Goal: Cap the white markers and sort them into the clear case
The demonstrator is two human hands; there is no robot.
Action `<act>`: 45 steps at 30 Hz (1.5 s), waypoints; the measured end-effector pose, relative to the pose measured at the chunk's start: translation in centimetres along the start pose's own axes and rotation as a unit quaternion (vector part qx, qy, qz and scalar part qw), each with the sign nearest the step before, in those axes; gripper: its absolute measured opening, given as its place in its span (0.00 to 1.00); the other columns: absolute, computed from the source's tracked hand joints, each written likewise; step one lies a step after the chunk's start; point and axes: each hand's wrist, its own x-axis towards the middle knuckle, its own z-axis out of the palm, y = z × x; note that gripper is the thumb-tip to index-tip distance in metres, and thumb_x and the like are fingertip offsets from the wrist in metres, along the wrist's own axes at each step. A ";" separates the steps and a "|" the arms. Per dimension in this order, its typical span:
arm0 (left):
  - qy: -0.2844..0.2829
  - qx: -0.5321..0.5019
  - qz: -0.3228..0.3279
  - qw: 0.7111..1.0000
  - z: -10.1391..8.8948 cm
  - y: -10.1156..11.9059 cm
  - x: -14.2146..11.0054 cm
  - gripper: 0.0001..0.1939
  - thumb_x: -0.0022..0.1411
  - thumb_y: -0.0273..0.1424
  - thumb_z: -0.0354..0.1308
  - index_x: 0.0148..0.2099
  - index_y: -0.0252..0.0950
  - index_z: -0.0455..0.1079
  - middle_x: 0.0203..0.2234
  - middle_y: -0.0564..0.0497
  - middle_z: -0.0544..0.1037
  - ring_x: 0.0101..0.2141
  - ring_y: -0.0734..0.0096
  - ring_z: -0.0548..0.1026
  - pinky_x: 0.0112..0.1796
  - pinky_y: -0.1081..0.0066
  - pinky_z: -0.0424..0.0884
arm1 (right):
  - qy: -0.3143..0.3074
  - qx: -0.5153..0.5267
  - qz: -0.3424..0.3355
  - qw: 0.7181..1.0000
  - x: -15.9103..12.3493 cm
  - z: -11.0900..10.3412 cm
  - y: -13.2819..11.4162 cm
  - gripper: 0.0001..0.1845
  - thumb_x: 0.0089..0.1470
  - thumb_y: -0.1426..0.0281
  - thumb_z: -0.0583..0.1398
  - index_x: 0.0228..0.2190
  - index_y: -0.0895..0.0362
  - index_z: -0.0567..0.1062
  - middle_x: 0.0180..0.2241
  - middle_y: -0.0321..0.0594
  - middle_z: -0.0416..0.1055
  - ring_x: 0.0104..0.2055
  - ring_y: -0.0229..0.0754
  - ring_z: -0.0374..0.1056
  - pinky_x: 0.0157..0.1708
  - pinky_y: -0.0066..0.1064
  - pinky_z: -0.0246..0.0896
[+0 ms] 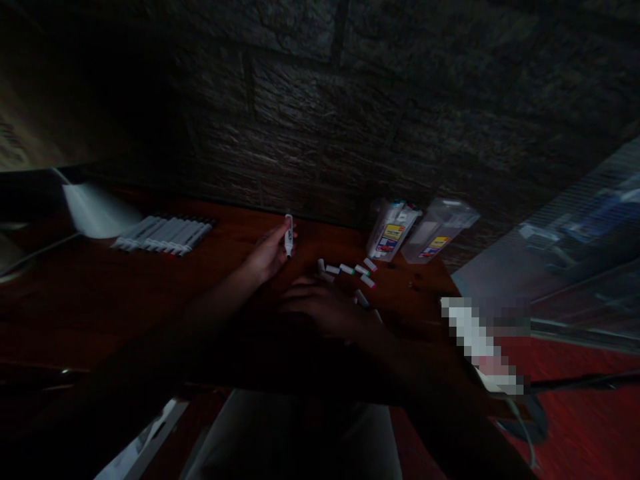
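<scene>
My left hand [270, 255] is closed around a white marker [289, 235], held upright with a dark end pointing down. My right hand [325, 307] is lower and to its right, in deep shadow. Its fingers stretch leftward, slightly apart, and I see nothing in them. Close beyond it lie several small white marker caps [347, 269] with coloured ends, pink, green and blue among them. The hand partly covers some of the caps. On the left side of the brown wooden table [240, 230], several white markers [165, 235] lie side by side in a row.
Two clear plastic marker cases [393, 230] with yellow and blue labels stand at the back right; the left one has contents, and the right one [437, 232] leans. A white lamp-like shade [100, 210] stands far left. A dark brick wall [300, 120] borders the table's back.
</scene>
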 end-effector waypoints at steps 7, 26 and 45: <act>-0.001 0.014 -0.014 1.000 0.1 -0.1 0.0 0.16 0.51 0.38 0.71 0.35 0.33 0.72 0.22 0.54 0.73 0.19 0.82 0.67 0.19 0.79 0.60 | 0.047 0.065 0.058 0.995 -2.2 -1.6 1.8 0.12 0.58 0.65 0.63 0.45 0.54 0.78 0.46 0.41 0.77 0.48 0.43 0.71 0.50 0.36 0.62; -0.120 0.104 -0.032 0.987 -1.2 -1.4 0.2 0.16 0.51 0.38 0.71 0.39 0.35 0.78 0.27 0.51 0.78 0.25 0.78 0.72 0.26 0.78 0.64 | 0.221 0.227 0.231 0.920 -3.8 -1.9 3.6 0.08 0.57 0.64 0.63 0.39 0.52 0.77 0.37 0.36 0.77 0.38 0.39 0.73 0.40 0.32 0.66; -0.315 0.239 -0.131 0.909 -0.2 -0.7 -2.8 0.18 0.46 0.37 0.74 0.39 0.35 0.79 0.28 0.47 0.80 0.25 0.70 0.76 0.28 0.72 0.69 | 0.397 0.472 0.314 0.722 -4.5 -3.2 4.7 0.14 0.43 0.65 0.70 0.35 0.52 0.79 0.34 0.34 0.78 0.35 0.39 0.72 0.38 0.32 0.66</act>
